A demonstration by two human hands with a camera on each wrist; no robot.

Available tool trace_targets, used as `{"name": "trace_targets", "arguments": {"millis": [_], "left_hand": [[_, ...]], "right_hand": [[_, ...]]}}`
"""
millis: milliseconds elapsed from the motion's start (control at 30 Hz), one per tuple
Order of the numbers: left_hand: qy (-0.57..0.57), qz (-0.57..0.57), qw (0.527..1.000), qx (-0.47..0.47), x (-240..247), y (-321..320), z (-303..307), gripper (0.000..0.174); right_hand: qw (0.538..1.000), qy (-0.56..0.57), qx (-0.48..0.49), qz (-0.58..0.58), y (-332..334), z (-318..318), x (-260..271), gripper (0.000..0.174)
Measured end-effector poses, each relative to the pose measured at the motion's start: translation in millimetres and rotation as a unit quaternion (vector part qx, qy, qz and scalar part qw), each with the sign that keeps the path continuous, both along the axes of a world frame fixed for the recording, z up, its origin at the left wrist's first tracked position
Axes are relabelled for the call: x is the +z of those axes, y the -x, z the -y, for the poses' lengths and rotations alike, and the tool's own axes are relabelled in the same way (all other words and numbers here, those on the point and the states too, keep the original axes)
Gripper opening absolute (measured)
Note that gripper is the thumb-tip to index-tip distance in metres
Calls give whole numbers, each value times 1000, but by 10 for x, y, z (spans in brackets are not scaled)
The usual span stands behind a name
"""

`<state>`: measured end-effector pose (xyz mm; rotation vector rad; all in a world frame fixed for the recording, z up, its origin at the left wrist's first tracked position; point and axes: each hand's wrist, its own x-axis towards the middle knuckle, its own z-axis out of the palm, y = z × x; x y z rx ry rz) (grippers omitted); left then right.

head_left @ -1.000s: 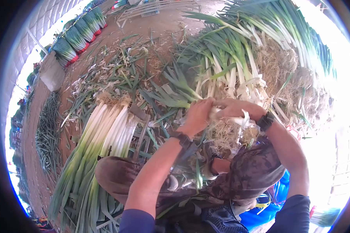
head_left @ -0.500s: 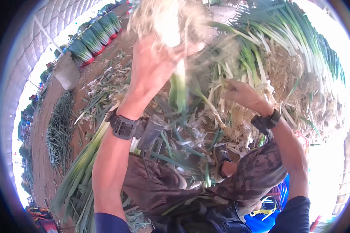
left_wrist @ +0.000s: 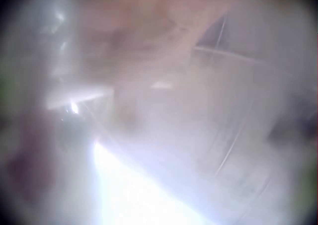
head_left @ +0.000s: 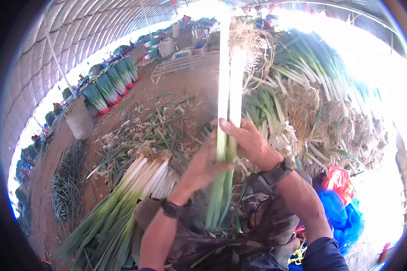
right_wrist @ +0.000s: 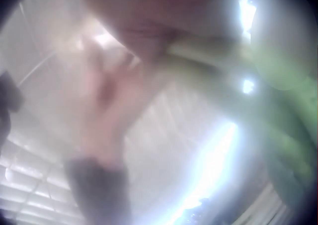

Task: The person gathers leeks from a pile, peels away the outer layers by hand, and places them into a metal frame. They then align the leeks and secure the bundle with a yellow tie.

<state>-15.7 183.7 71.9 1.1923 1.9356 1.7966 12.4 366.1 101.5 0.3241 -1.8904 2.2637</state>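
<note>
Two leeks (head_left: 235, 97) were taken over by the right hand (head_left: 254, 143).
They were held upright before the body, roots (head_left: 254, 40) uppermost, gripped by its curled fingers; the left hand (head_left: 199, 166), blurred beside them, was spread, seemingly freed by the switch.

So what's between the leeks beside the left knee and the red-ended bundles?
Brown ground strewn with leaf scraps lies between the leeks and the bundles, in the head view.
</note>
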Motion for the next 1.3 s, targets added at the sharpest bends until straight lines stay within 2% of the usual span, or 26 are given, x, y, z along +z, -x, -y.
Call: {"name": "trace_targets", "arguments": {"millis": [67,200,267,333,367,433,500,533,600,667,733,767,833,867,900,933,967,1000,1033,1067,1100,1133,1167,1200,1233,1300], "left_hand": [[107,24,994,20,-234,-129,-46,55],[31,103,994,20,-380,-255,-18,43],[-51,129,989,52,-485,-222,33,40],[-23,93,993,70,-501,-217,81,38],[8,53,995,82,-537,-217,95,37],[37,14,995,87,-709,-258,49,36],[116,-33,991,49,-995,-335,-125,38],[115,-33,992,47,-1060,-355,-169,38],[32,13,999,11,-1213,-417,-188,40],[56,39,998,5,-1122,-478,-193,43],[32,90,995,-11,-1035,-553,-224,45],[-16,77,997,22,-1043,-589,-300,57],[-12,-121,975,184,-977,-785,-418,75],[14,-122,962,243,-934,-912,-489,81],[43,-123,944,303,-890,-1014,-549,88],[32,-121,937,327,-806,-1054,-592,85],[16,-124,929,347,-751,-1018,-644,82],[24,-119,922,368,-762,-932,-714,82],[-46,-173,917,357,-763,-827,-785,76],[-116,-230,905,338,-727,-694,-788,70],[-114,-231,902,345,-572,-583,-735,70],[-133,-288,892,321,-294,-517,-683,64],[-153,-343,879,293,-13,-461,-639,60],[-192,-407,839,307,229,-387,-603,56],[-229,-468,792,318,468,-329,-562,53],[-233,-528,759,301,914,-302,-396,48]], "right_hand": [[988,82,108,73,-47,-20,64,58],[985,68,149,62,-12,-293,14,64],[981,92,161,60,-42,-460,66,67],[975,112,157,111,-21,-627,101,72],[974,105,157,122,-27,-660,119,80],[970,123,179,113,18,-645,33,76],[958,149,224,99,30,-609,-57,72],[959,148,222,99,1,-600,-99,72],[969,121,208,60,-49,-565,-210,70],[970,124,195,81,-98,-534,-213,68],[974,129,165,91,-123,-493,-201,64],[974,147,153,79,-133,-428,-163,57],[979,170,101,53,-69,-430,-254,48],[990,122,62,18,-109,-386,-175,45],[991,125,10,34,-246,-245,-5,42],[995,92,-25,12,-347,-155,137,42],[992,126,-30,-8,-330,-165,137,41],[991,120,5,-61,-392,-187,227,40],[990,87,-12,-106,-556,-95,411,41],[986,112,10,-124,-635,-99,540,46],[980,111,-14,-162,-716,-169,638,43],[968,124,38,-215,-834,-112,815,40],[959,10,-166,-228,-920,-461,908,42],[960,9,-164,-228,-971,-464,1055,42],[962,59,-97,-247,-1021,-471,1215,42],[947,159,41,-276,-1079,-459,1523,42]]}}
